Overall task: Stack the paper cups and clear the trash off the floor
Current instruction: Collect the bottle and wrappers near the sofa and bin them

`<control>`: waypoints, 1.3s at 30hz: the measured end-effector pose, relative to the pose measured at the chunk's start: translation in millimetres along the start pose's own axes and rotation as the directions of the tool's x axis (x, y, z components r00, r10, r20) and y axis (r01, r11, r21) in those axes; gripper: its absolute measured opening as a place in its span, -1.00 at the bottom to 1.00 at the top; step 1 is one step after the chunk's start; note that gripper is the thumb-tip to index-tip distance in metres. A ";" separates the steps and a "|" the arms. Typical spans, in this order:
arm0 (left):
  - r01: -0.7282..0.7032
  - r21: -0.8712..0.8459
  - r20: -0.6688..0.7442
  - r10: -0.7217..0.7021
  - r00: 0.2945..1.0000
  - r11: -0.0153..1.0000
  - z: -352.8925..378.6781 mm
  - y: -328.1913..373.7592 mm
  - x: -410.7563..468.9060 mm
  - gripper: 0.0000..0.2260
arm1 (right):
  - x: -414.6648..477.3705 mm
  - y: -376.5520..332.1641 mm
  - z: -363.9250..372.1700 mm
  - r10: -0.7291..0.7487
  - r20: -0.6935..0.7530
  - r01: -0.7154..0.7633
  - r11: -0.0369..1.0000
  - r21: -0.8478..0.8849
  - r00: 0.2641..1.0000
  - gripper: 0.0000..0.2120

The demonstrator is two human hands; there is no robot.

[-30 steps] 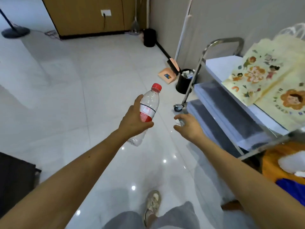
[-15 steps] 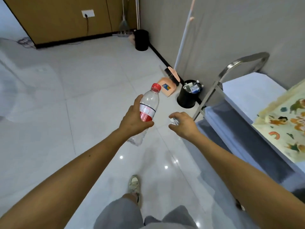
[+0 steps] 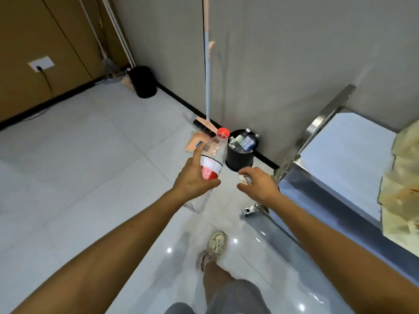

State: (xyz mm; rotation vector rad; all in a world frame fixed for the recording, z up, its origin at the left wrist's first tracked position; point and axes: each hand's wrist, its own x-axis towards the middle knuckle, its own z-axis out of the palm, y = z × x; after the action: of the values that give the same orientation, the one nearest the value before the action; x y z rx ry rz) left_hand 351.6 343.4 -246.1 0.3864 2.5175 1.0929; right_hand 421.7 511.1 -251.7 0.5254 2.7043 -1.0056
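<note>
Left hand [image 3: 192, 180] grips plastic bottle [image 3: 213, 164], cap pointing far; right hand [image 3: 258, 184] pinches small scrap [image 3: 244, 179]; black bin [image 3: 238, 159] just beyond both.

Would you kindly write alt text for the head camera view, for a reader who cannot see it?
A person's left hand holds a red-capped plastic bottle and the right hand grips a small pale scrap, both held out toward a black bin of trash by the wall. A broom leans on the wall behind it.
</note>
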 end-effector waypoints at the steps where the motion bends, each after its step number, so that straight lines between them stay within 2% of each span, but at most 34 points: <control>1: -0.005 0.011 0.009 0.005 1.000 1.000 -3.1 3.2 26.4 -0.10 | 25.6 0.6 -6.0 0.013 -0.002 -0.013 1.000 0.012 1.000 -0.60; 8: -0.061 -0.019 0.059 0.063 0.996 0.998 -31.8 51.0 194.4 -0.10 | 175.6 -3.4 -67.3 0.135 -0.058 -0.126 0.982 0.140 0.989 -0.66; 15: -0.127 -0.018 0.199 0.128 0.972 0.992 -22.8 81.8 304.6 -0.14 | 257.4 19.6 -88.4 0.298 -0.058 -0.279 0.936 0.216 0.953 -0.64; 20: -0.167 0.021 0.291 0.154 0.944 0.986 -12.1 85.2 383.9 -0.10 | 306.5 26.9 -85.1 0.411 -0.062 -0.377 0.879 0.292 0.910 -0.64; 23: -0.209 -0.013 0.336 0.201 0.920 0.978 -7.3 83.6 434.2 -0.07 | 340.5 27.7 -84.0 0.483 -0.073 -0.437 0.839 0.324 0.872 -0.60; 28: -0.225 -0.083 0.423 0.239 0.874 0.971 20.0 61.5 513.9 -0.07 | 398.3 44.3 -64.2 0.591 -0.094 -0.519 0.764 0.382 0.801 -0.62; 31: -0.194 -0.137 0.456 0.236 0.858 0.971 53.5 40.8 553.7 -0.08 | 438.3 68.7 -44.4 0.613 -0.086 -0.543 0.749 0.379 0.785 -0.61; 35: -0.221 -0.153 0.456 0.267 0.849 0.963 117.3 -0.9 599.9 -0.06 | 493.7 117.8 -6.2 0.625 -0.127 -0.541 0.745 0.389 0.770 -0.59; 39: -0.215 -0.198 0.449 0.284 0.847 0.956 196.9 -70.9 644.6 -0.05 | 548.4 182.2 63.1 0.611 -0.164 -0.506 0.754 0.418 0.775 -0.60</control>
State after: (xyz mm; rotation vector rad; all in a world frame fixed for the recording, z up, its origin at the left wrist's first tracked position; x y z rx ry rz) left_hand -146.8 672.5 -566.4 0.8511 1.9810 1.0990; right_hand -3.1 737.7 -577.5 1.5699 2.3053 -1.2958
